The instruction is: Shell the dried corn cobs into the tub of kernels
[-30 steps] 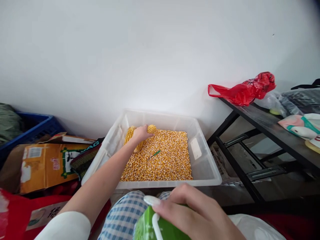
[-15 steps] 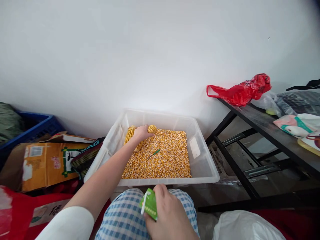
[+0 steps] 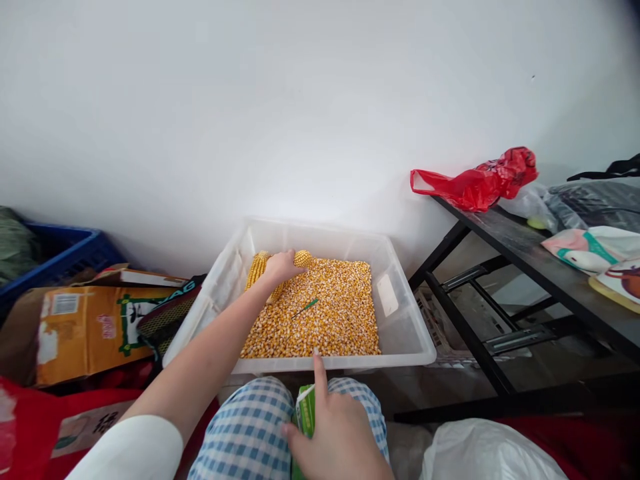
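Corn cobs (image 3: pixel 257 269) lie on loose kernels (image 3: pixel 340 313) at the back left of a clear bin (image 3: pixel 395 361). The left hand (image 3: pixel 283 267) covers them, its grip hidden. The right hand (image 3: pixel 343 430), index finger extended and thumb apart, overlaps a green carton (image 3: pixel 306 410) between checked knees (image 3: pixel 240 433); whether other fingers pinch it cannot be told.

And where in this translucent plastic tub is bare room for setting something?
Yellow corn kernels lie uncovered between the thin green-handled tool and the tub's right wall. Back left is crowded with the left hand and yellow corn cobs.
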The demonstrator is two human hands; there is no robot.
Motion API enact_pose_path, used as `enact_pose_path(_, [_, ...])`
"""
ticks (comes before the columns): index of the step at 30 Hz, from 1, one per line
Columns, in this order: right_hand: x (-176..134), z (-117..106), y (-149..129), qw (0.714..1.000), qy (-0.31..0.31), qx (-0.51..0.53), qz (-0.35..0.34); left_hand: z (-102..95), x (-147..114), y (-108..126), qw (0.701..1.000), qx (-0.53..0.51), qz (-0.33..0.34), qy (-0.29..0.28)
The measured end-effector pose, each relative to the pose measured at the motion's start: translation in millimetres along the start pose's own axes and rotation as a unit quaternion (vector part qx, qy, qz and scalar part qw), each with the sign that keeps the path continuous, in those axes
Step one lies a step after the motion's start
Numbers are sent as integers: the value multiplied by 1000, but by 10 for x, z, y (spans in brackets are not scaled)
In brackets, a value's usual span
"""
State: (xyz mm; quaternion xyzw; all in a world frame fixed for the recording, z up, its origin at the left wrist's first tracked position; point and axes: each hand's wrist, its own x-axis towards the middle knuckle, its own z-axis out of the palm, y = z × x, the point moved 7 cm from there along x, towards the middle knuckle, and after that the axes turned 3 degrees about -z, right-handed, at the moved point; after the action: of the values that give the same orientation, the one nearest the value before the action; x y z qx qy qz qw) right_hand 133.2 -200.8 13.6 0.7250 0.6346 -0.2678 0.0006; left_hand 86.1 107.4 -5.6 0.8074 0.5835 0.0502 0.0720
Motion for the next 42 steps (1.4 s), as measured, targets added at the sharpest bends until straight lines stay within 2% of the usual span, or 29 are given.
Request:
enact_pose_path(6, [55,-82,43,998,-52,-2,-47,-2,5,-34,1000,0,-12,-3])
enact_pose_path(10, [137,-128,89,995,-28,41,-83,-13,-4,-35,1000,-5,-16,-5])
enact_pose_path(16, [128,-112,99,991,-7,97,-93,-37,-14,41,1000,-7,-5,-6])
enact_pose_path(22, [94,-141,52,991,41,116,-49,-57,-12,107,1000,4,15,2])
enact_pose_path(29, [-16,-148,81,968,-9,196,-160,-53,-4,87,1000,5,8,3])
enact_pose_path(33, [-59,-57,39,973,-32,126,-191,-38,-4,80,1000,8,3,-3])
enact_pose_path(42, [58,346,1,984,-104,-59,-134,-44,-8,58,999,-42,-12,-1])
